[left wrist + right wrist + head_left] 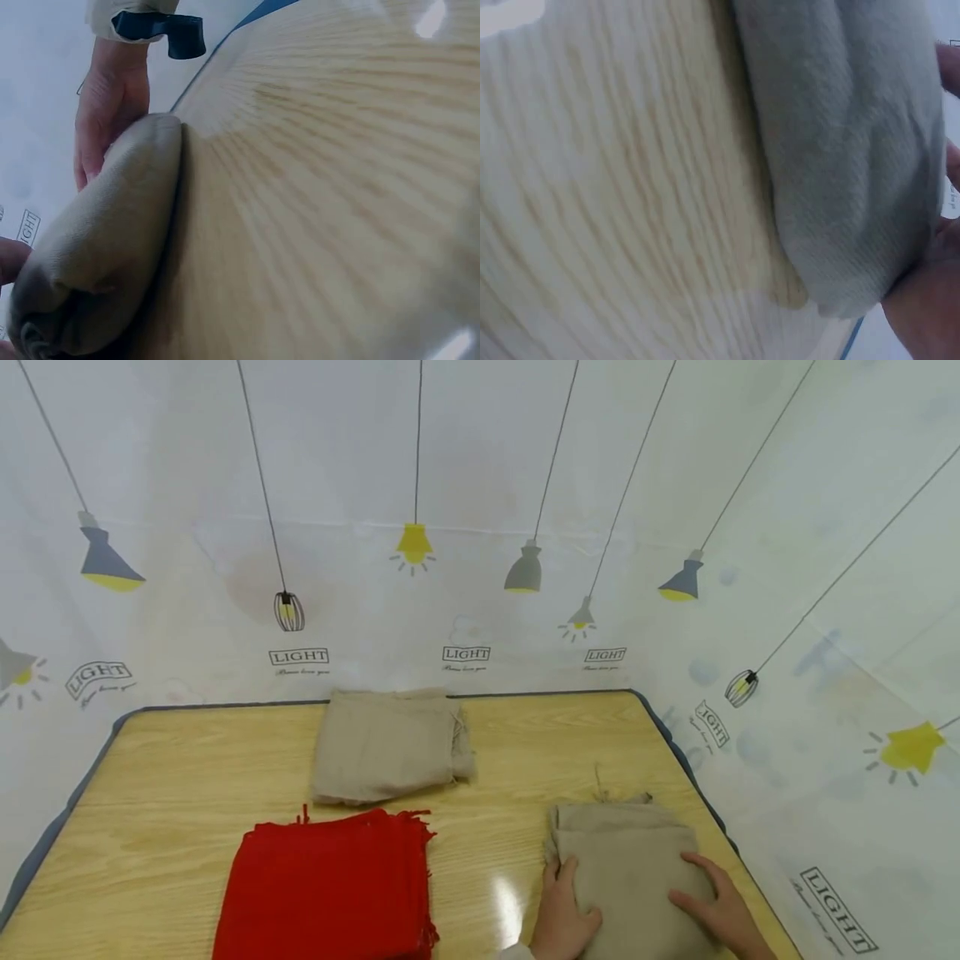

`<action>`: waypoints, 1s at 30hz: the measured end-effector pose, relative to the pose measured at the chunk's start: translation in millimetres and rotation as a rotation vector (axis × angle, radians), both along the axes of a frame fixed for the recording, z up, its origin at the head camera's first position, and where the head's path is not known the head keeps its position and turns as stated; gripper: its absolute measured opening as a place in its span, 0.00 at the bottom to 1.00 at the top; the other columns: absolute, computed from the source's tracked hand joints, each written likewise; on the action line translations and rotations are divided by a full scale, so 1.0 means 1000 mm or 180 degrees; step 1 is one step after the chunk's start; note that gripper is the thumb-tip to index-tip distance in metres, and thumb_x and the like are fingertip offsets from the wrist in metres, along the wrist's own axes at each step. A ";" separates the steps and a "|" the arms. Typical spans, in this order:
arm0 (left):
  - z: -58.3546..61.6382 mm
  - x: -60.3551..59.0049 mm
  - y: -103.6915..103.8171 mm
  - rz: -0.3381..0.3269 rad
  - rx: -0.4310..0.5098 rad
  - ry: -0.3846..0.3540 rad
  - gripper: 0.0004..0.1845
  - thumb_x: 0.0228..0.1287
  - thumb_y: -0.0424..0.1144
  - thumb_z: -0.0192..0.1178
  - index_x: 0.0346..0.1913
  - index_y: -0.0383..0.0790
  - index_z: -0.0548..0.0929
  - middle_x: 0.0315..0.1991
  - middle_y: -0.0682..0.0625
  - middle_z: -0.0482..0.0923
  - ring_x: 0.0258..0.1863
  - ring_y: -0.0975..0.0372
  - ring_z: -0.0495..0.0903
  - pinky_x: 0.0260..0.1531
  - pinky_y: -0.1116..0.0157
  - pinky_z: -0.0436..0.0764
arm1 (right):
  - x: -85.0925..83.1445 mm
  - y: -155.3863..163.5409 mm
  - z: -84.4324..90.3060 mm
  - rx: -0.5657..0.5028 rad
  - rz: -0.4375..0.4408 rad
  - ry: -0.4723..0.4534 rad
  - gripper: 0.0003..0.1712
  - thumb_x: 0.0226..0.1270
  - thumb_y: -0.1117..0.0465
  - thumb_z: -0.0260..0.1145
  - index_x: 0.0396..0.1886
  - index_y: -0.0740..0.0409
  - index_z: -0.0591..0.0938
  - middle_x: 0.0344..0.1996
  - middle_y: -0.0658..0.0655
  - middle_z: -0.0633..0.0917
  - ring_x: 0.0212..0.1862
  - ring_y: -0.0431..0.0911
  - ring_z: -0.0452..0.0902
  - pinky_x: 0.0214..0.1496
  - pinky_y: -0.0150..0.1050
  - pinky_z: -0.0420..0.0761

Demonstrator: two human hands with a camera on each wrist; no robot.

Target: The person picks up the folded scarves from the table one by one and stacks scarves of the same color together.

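Observation:
A folded beige fringed scarf [630, 877] lies on the table at the front right, loose threads sticking out at its far edge. My left hand [564, 914] rests against its left side, fingertips along the edge and thumb over the top. On the opposite side my right hand [718, 906] touches the scarf with spread fingers. In the left wrist view, the right hand [111, 112] lies along the far end of the rounded bundle. Thick folded layers of the scarf [847, 165] fill the right part of the right wrist view, where fingers show only at the border.
A folded red fringed scarf [326, 893] lies at the front, left of the hands. Behind it is another folded beige scarf [386, 747] near the back edge. The wooden table [187, 768] has a dark blue border, with lamp-printed white sheeting [345, 485] around it.

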State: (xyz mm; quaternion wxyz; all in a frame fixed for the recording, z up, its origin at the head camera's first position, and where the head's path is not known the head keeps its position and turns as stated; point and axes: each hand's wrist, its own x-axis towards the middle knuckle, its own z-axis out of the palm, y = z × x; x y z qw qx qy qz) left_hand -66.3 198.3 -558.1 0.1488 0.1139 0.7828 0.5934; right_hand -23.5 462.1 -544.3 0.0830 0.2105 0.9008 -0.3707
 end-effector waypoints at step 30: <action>0.030 -0.026 -0.068 0.0453 -0.0278 0.1700 0.27 0.47 0.26 0.65 0.56 0.35 0.77 0.45 0.45 0.77 0.45 0.53 0.80 0.44 0.58 0.79 | -0.016 -0.074 0.037 0.0094 -0.0317 0.1090 0.29 0.52 0.53 0.75 0.54 0.59 0.81 0.57 0.64 0.77 0.40 0.18 0.66 0.39 0.30 0.76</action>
